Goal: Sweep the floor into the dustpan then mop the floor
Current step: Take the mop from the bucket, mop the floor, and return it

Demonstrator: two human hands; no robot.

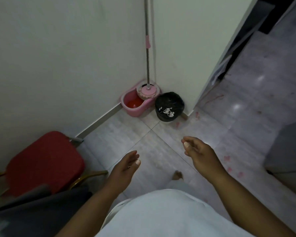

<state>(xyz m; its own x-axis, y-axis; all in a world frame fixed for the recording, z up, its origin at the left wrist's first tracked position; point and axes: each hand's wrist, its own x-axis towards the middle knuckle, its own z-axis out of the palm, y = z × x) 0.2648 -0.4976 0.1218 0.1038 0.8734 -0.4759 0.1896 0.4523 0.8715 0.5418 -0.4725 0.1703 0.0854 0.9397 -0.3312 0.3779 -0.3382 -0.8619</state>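
Standing mop (148, 62) beyond empty hands (161, 156)

Head camera looks steeply down toward a wall corner (152, 65), floor (161, 142) near

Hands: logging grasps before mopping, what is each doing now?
Left hand: open, holding nothing.
Right hand: open, fingers loosely curled, holding nothing.

mop (147, 48) in bucket (135, 106) | bin (169, 106) right, touching | chair (44, 161) left
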